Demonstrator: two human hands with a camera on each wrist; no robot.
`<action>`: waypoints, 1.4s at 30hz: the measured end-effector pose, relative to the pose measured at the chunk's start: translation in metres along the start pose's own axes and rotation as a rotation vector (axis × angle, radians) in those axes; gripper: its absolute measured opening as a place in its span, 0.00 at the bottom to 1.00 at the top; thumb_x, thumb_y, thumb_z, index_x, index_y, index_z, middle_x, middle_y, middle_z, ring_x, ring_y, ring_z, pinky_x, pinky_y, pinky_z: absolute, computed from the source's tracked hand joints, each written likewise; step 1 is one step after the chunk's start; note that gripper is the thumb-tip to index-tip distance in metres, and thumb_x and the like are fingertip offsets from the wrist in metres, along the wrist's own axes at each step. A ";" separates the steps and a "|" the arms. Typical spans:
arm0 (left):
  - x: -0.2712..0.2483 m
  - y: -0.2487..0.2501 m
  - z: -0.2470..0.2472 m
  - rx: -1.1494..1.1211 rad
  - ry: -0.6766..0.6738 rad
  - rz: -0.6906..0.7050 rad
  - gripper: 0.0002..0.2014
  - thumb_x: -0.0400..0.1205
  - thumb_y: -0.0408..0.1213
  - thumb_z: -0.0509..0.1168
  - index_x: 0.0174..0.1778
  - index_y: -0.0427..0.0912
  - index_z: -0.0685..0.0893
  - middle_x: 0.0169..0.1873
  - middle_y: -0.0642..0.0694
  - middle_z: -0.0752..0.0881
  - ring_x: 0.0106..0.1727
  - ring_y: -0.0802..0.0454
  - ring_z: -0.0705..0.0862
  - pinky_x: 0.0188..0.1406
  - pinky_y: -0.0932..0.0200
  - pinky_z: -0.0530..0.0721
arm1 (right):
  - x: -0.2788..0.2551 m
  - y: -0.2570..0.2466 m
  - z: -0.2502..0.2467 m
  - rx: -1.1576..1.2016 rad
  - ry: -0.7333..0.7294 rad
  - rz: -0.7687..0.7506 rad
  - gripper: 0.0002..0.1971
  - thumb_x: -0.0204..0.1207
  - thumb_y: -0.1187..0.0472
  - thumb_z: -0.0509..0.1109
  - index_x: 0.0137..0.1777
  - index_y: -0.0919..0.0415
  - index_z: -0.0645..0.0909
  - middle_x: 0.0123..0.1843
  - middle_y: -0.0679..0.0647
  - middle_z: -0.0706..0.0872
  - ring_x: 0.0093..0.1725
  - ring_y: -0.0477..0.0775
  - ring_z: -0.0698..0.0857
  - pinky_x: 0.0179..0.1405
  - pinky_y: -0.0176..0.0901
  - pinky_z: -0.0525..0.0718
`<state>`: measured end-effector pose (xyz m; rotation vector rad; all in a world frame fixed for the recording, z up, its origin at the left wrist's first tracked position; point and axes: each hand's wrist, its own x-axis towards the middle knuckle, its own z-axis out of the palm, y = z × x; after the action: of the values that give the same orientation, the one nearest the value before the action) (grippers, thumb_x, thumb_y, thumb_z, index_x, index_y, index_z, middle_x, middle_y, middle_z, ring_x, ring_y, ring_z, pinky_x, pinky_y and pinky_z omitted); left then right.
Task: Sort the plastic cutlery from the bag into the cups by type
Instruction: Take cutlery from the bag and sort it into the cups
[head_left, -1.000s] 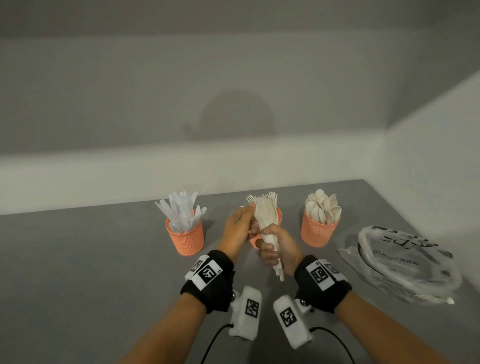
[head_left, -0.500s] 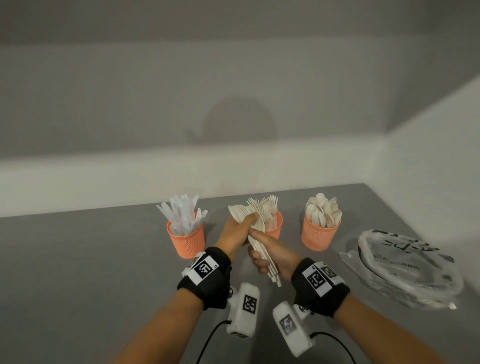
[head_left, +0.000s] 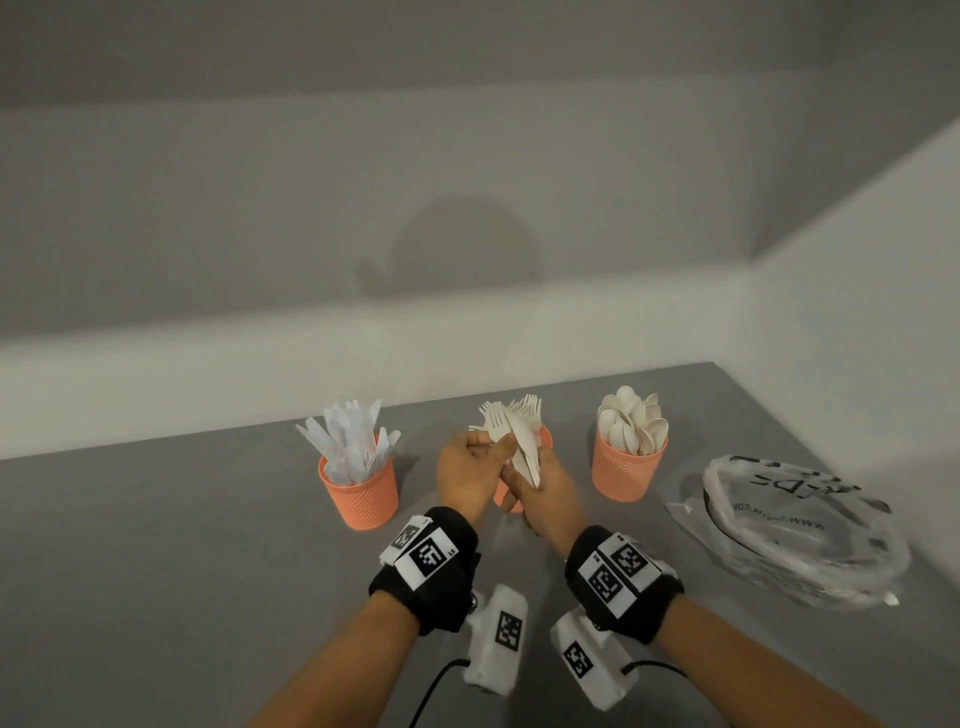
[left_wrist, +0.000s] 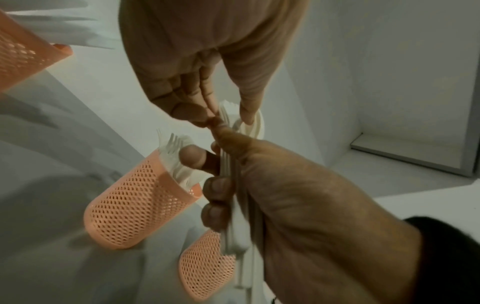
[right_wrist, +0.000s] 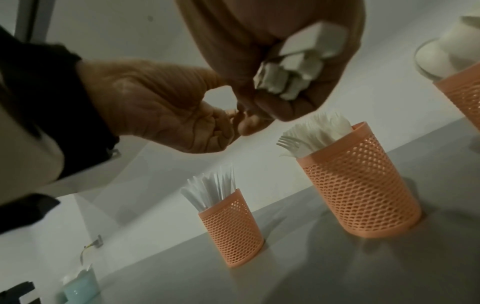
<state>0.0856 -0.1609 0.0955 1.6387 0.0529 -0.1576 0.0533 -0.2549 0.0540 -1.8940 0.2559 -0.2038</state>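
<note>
Three orange mesh cups stand in a row: knives in the left cup, forks in the middle cup, spoons in the right cup. My right hand grips a bundle of white plastic forks by the handles, just in front of the middle cup. The handle ends stick out of its fist. My left hand pinches the fork heads between thumb and fingers. The hands hide most of the middle cup in the head view.
A crumpled clear plastic bag lies on the grey table to the right of the spoon cup. White walls close the table off at the back and right. A pale teal cup sits far off to the left.
The fork bundle, which leaned left half a second ago, now stands more upright. Both hands have kept hold of it and moved closer to the middle cup.
</note>
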 end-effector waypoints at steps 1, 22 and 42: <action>0.000 0.002 0.002 0.003 -0.015 0.001 0.07 0.77 0.36 0.70 0.38 0.43 0.77 0.29 0.48 0.81 0.27 0.57 0.79 0.28 0.63 0.74 | 0.002 0.002 -0.003 -0.003 0.000 -0.017 0.24 0.79 0.52 0.66 0.72 0.57 0.66 0.59 0.61 0.79 0.22 0.42 0.80 0.19 0.26 0.72; -0.005 0.014 0.050 -0.081 -0.226 -0.097 0.11 0.81 0.21 0.55 0.57 0.33 0.75 0.39 0.40 0.85 0.30 0.53 0.87 0.28 0.62 0.88 | -0.006 0.018 -0.070 0.139 -0.050 0.051 0.12 0.85 0.55 0.55 0.63 0.53 0.74 0.27 0.53 0.77 0.20 0.45 0.74 0.16 0.34 0.71; 0.038 0.056 0.042 0.614 0.127 0.727 0.19 0.81 0.22 0.50 0.66 0.40 0.72 0.49 0.44 0.80 0.38 0.53 0.77 0.44 0.59 0.72 | 0.023 0.021 -0.146 0.343 -0.011 0.085 0.20 0.79 0.46 0.63 0.30 0.56 0.67 0.15 0.46 0.64 0.14 0.46 0.63 0.18 0.39 0.64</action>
<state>0.1277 -0.2094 0.1429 2.1668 -0.5368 0.5364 0.0348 -0.4000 0.0828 -1.5408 0.2748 -0.1679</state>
